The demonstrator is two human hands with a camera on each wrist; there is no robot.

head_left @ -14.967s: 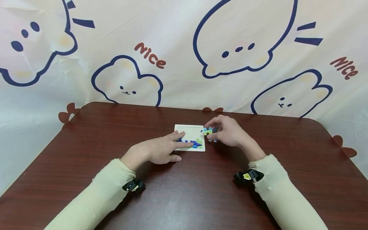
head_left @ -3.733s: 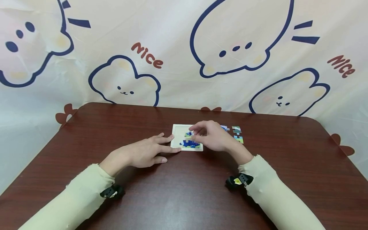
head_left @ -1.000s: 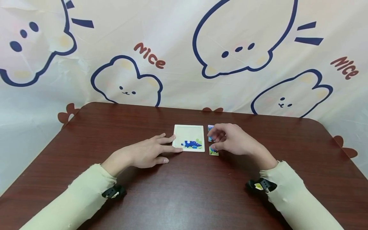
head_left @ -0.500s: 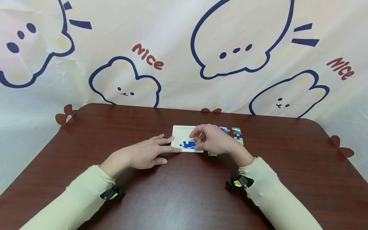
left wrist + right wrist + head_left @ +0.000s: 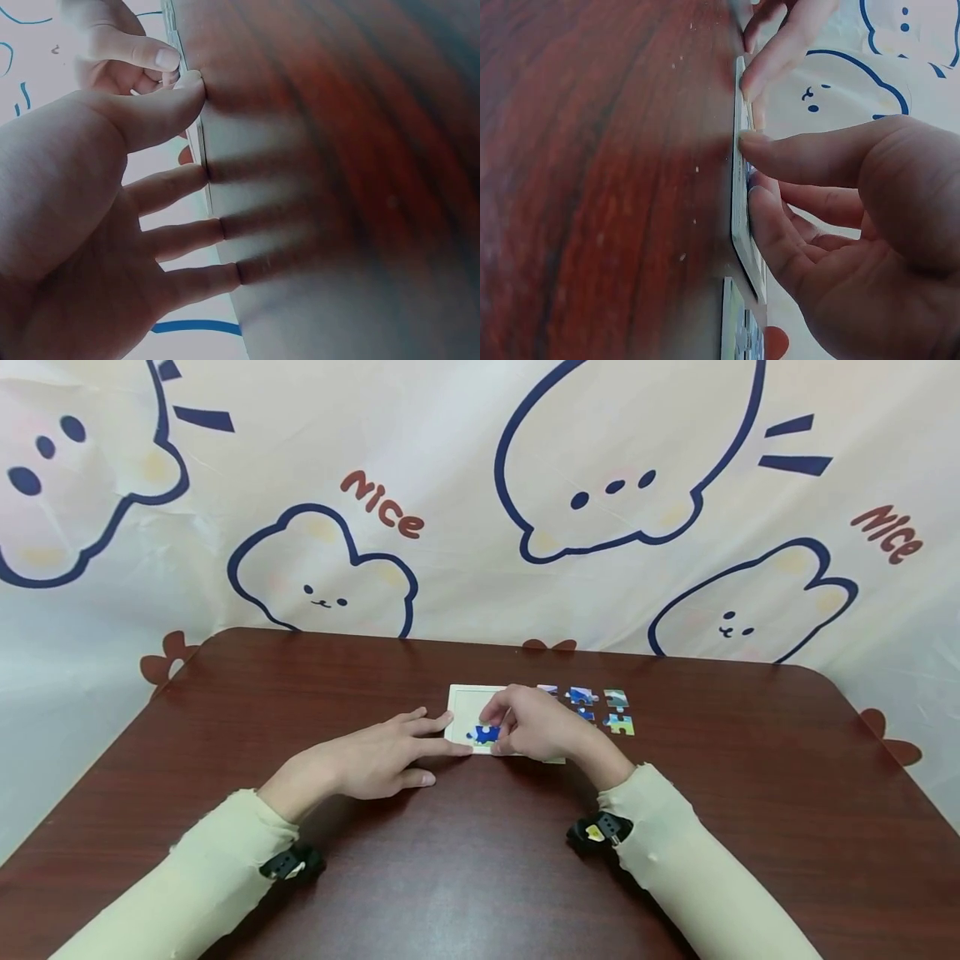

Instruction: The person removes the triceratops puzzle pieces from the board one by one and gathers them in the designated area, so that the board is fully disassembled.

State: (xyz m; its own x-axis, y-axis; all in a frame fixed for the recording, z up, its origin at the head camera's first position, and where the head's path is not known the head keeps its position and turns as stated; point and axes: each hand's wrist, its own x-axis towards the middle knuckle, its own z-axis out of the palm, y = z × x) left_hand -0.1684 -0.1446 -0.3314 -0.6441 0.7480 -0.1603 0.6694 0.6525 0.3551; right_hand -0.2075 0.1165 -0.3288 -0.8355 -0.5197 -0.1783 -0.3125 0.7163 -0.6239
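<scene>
A white puzzle tray (image 5: pixel 467 697) lies on the table, with blue and green puzzle pieces (image 5: pixel 486 734) along its near edge. My left hand (image 5: pixel 375 756) is spread, its straight fingertips resting at the tray's left border. Over the tray's right half, my right hand (image 5: pixel 532 722) pinches at a puzzle piece with thumb and curled fingers. That hand hides much of the right side of the tray. In the right wrist view a bit of blue (image 5: pixel 751 180) shows between thumb and forefinger; the exact contact is hidden.
Several loose jigsaw pieces (image 5: pixel 582 696) lie on the brown table (image 5: pixel 465 860) to the tray's right. One, partly covered by my hand, shows its green edge (image 5: pixel 555 761) near the tray's lower right corner. A curtain (image 5: pixel 465 527) with cartoon figures hangs behind the table.
My right hand has moved left from the loose pieces onto the tray over the last second. Earlier it held a piece above the tray. My left hand has stayed at the tray's left border.
</scene>
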